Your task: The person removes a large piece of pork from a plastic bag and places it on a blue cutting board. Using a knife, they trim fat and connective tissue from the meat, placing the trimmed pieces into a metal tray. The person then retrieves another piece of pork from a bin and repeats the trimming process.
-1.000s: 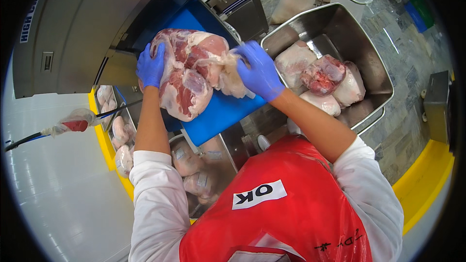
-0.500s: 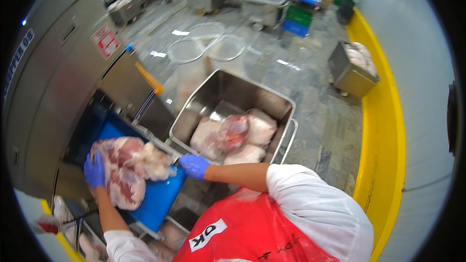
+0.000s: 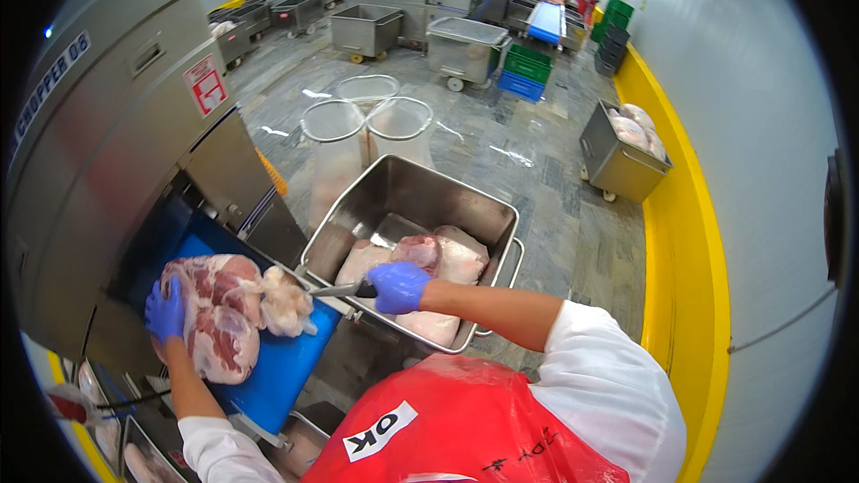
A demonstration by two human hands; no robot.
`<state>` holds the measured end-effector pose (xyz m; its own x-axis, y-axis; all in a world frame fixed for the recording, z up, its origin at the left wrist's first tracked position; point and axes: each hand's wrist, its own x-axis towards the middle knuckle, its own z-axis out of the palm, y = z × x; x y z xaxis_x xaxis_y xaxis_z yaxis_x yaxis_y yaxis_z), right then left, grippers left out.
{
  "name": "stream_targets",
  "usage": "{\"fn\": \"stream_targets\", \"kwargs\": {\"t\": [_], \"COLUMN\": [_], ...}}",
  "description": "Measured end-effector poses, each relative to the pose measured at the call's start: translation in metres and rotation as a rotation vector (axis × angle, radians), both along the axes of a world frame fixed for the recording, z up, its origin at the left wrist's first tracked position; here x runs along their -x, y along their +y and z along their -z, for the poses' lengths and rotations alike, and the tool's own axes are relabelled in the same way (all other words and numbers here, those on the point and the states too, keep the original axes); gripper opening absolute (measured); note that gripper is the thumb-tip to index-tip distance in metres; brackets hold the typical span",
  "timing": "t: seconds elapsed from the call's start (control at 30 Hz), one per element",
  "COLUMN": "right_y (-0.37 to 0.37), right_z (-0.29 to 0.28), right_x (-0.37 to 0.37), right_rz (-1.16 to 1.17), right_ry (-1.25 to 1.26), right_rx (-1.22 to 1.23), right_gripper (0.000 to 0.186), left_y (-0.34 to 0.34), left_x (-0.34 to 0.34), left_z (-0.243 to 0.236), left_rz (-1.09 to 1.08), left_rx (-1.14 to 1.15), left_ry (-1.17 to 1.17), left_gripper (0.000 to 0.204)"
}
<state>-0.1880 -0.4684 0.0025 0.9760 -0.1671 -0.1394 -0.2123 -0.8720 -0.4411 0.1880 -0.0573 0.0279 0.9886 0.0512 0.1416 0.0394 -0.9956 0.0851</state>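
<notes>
A large cut of raw pink meat [image 3: 228,309] lies on a blue cutting board [image 3: 282,367] at the lower left. My left hand [image 3: 165,311], in a blue glove, presses against the meat's left side. My right hand [image 3: 398,286], also in a blue glove, grips a knife [image 3: 344,289] whose blade points left toward the meat's right edge. Just behind my right hand stands a steel tub [image 3: 420,201] holding several more pale pieces of meat [image 3: 443,259].
A big steel machine [image 3: 116,143] rises on the left behind the board. Two round clear-lined bins [image 3: 367,121] stand beyond the tub. Further steel carts [image 3: 622,156], blue and green crates [image 3: 528,72] and a yellow kerb along the right wall line the wet floor.
My right hand has left the meat and now holds a knife beside it. The view has lifted from the board to show the room. My left hand stays on the meat.
</notes>
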Motion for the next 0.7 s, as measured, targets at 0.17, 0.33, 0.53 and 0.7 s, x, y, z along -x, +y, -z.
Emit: {"fn": "stream_targets", "kwargs": {"t": [0.17, 0.33, 0.53, 0.7], "right_y": [-0.013, -0.011, 0.013, 0.023], "right_z": [-0.050, -0.065, -0.035, -0.023], "right_x": [0.045, 0.062, 0.045, 0.034], "right_rz": [-0.009, -0.059, -0.076, -0.043], "right_ry": [-0.103, -0.163, -0.293, -0.190], "right_rx": [0.096, 0.142, 0.034, -0.016], "right_gripper": [0.026, 0.033, 0.025, 0.026], "left_y": [-0.002, -0.001, 0.008, 0.006], "left_x": [0.007, -0.001, -0.016, -0.020], "left_z": [-0.007, -0.009, 0.002, 0.009], "left_rz": [0.018, 0.053, 0.020, 0.030], "left_rx": [0.012, 0.049, 0.063, 0.098], "left_ry": [-0.022, -0.033, -0.006, -0.023], "left_gripper": [0.087, 0.083, 0.083, 0.084]}}
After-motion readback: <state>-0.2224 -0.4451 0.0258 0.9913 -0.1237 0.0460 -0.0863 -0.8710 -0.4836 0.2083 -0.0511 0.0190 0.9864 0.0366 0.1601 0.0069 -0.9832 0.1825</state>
